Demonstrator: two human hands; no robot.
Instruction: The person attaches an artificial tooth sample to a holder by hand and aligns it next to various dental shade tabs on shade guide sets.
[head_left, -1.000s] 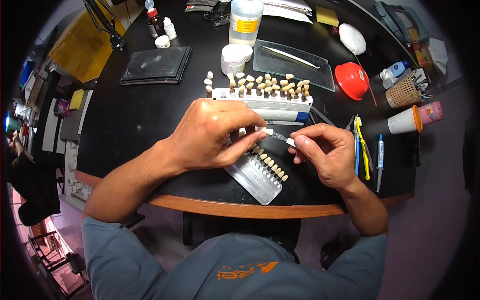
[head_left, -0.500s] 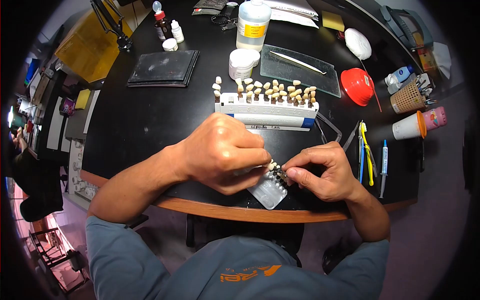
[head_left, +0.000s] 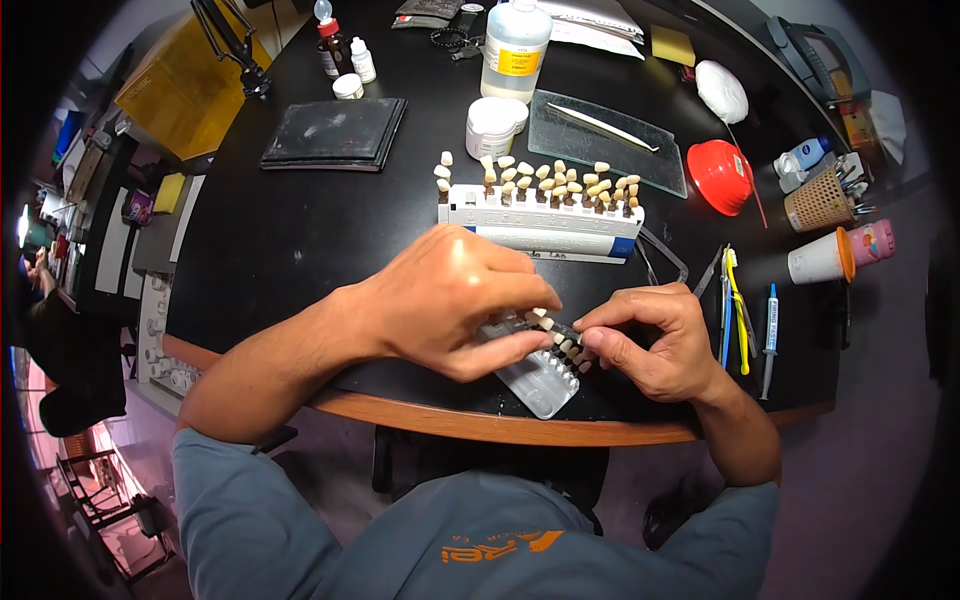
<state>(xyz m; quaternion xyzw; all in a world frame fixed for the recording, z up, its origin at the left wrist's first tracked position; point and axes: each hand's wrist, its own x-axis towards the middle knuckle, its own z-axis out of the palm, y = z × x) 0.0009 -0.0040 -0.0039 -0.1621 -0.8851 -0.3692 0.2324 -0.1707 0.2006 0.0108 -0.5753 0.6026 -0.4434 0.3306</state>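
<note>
Close to the table's front edge, a clear plastic case (head_left: pixel 540 388) lies tilted, with a small row of tooth-shaped pieces (head_left: pixel 566 346) on dark mounts over its upper end. My left hand (head_left: pixel 465 300) reaches over the row from the left, thumb and forefinger spread apart around its upper end. At the row's right side is my right hand (head_left: pixel 652 338), thumb and forefinger pinched together. What sits between those fingertips is too small to make out. Behind both hands stands a white shade guide holder (head_left: pixel 540 215) with several tooth shade tabs (head_left: pixel 545 183) upright in it.
Behind the holder are white jars (head_left: pixel 492 128), a clear bottle (head_left: pixel 515 50) and a glass slab (head_left: pixel 640 150) bearing a white tool. A black case (head_left: pixel 335 133) lies at left. On the right are a red bowl (head_left: pixel 718 178), a blue syringe (head_left: pixel 771 340) and a yellow-handled tool (head_left: pixel 738 310).
My left thumb and forefinger have parted from a closed grip, uncovering more of the tooth row. My right hand keeps its pinch. The whole view has shifted slightly.
</note>
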